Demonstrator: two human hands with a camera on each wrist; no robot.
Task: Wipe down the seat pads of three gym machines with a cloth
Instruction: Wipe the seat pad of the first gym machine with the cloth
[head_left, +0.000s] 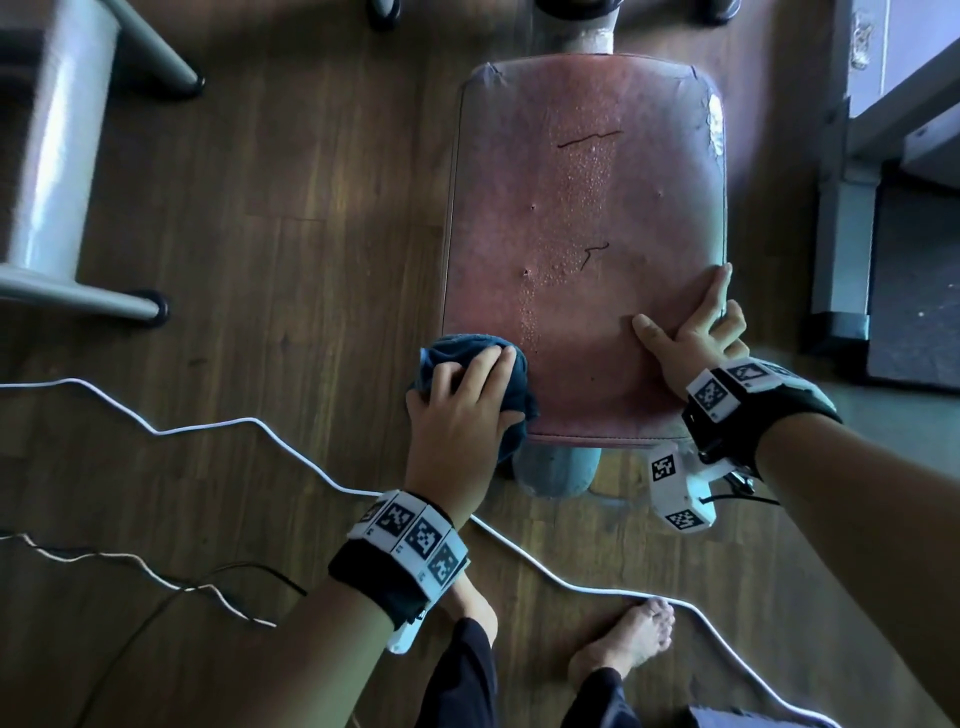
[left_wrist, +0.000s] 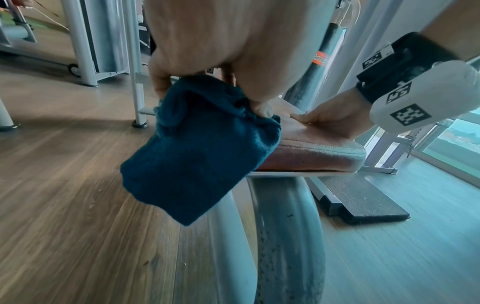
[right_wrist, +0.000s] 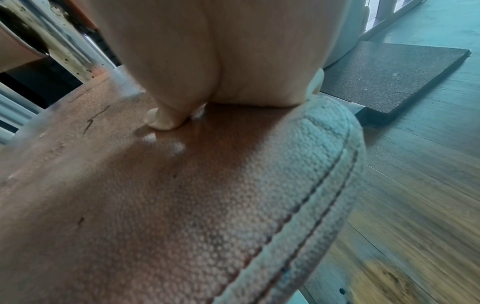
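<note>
A worn red seat pad (head_left: 582, 234) fills the middle of the head view, with water droplets (head_left: 587, 171) in a strip down its centre and a few small tears. My left hand (head_left: 467, 384) grips a bunched dark teal cloth (head_left: 452, 351) at the pad's near left corner. In the left wrist view the cloth (left_wrist: 192, 156) hangs from my curled fingers beside the pad (left_wrist: 311, 158). My right hand (head_left: 691, 327) holds the pad's near right edge, thumb (right_wrist: 161, 121) pressed on top, the outer fingers curled over the side.
A grey post (head_left: 556, 467) carries the pad above a wooden floor. A white cable (head_left: 260, 421) snakes across the floor near my bare feet (head_left: 623, 644). Grey machine frames (head_left: 57, 156) stand at left. A black rubber mat (head_left: 914, 280) lies at right.
</note>
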